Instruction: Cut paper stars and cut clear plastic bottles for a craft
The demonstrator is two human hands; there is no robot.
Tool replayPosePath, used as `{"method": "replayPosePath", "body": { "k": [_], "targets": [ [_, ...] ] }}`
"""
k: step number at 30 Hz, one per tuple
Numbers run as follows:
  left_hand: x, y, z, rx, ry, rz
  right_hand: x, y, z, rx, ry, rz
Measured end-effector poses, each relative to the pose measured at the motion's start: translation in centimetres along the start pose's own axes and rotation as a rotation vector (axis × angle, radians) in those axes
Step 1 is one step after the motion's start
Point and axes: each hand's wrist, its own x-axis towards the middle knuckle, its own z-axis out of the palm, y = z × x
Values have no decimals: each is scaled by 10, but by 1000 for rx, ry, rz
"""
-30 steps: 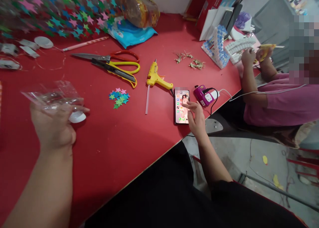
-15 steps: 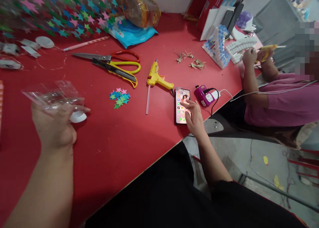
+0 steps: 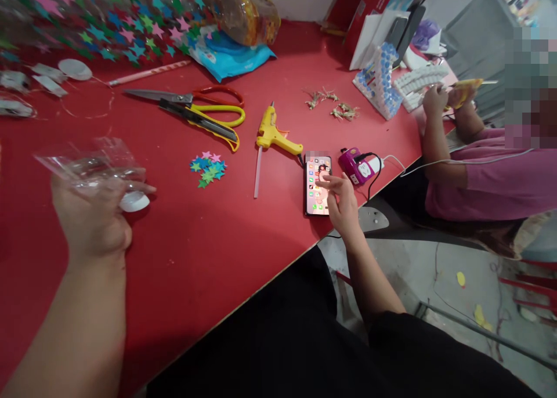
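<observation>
My left hand (image 3: 93,221) is closed around a clear plastic piece (image 3: 89,163) with a white disc (image 3: 134,201) under it, held just above the red table (image 3: 209,253). My right hand (image 3: 343,203) hovers over a lit phone (image 3: 317,184) lying near the table's edge, fingers spread, one fingertip touching the screen. A yellow glue gun (image 3: 274,137) lies just left of the phone, and a small heap of coloured paper stars (image 3: 208,169) lies between my hands.
Two pairs of scissors (image 3: 200,111) lie at the back. A star-covered clear object (image 3: 96,21), a blue packet (image 3: 230,58) and a purple charger (image 3: 354,166) are also there. A person in pink (image 3: 487,172) sits at the right holding another glue gun (image 3: 463,87).
My right fingers shifted slightly over the phone screen. My left hand has stayed put with the plastic piece.
</observation>
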Motion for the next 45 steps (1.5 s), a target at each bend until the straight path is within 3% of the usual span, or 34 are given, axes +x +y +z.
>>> {"method": "replayPosePath", "body": {
  "k": [13,20,24,30,34,39,45],
  "targets": [
    [-2,9,4,-12,9,-47,2,0,6,-48,-95,-15],
    [-3,9,4,6,-2,-60,2,0,0,-70,-27,34],
    [-2,8,3,-1,1,-52,0,2,1,-75,-57,19],
    [-2,8,2,-10,-2,-58,-5,5,2,-122,124,47],
    [-3,7,3,10,11,-42,-6,1,-1,-95,38,5],
    [-3,7,4,33,9,-56,-1,-2,0,-41,84,47],
    [-2,9,4,20,17,-56,5,0,8,-41,-54,46]
  ]
}}
